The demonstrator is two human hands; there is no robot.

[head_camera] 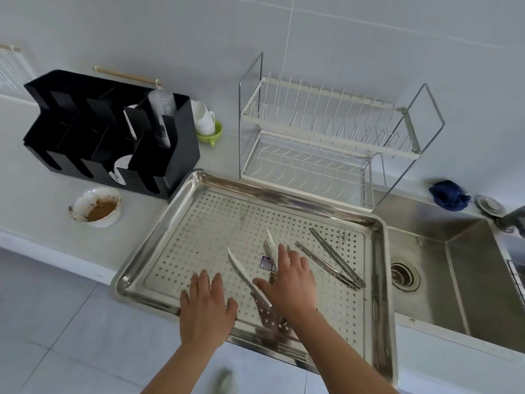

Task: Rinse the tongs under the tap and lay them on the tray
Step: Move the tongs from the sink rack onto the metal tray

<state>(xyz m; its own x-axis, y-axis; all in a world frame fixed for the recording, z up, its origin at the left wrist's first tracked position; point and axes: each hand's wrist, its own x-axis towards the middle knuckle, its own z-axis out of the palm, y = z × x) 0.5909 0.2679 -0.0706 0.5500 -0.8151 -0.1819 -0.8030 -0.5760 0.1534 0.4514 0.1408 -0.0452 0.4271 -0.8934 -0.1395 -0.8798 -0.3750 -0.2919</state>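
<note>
Left hand (208, 305) open, flat over tray (382, 280) near rim, low centre. Right hand (289, 282) open, fingers spread over white-tipped tongs (244, 275) mid-tray; contact unclear. If picking up: squeeze both arms together near hinge, carry right to sink (468, 280). Steel tongs (332, 260) lie just right.

Sits on the counter (42, 200) just beside the sink (468, 294): a rectangular steel tray (380, 265) with a raised rim and a perforated floor. Holds two pairs of tongs, both lying flat. Toward the right side, slim all-metal tongs (326, 265) with serrated arms, tips spread and pointing away, joined end nearer. Near the middle, broader white-tipped tongs (247, 277), arms splayed wide, perforated hinge end nearest, a small sticker on one arm, partly hidden.
</note>
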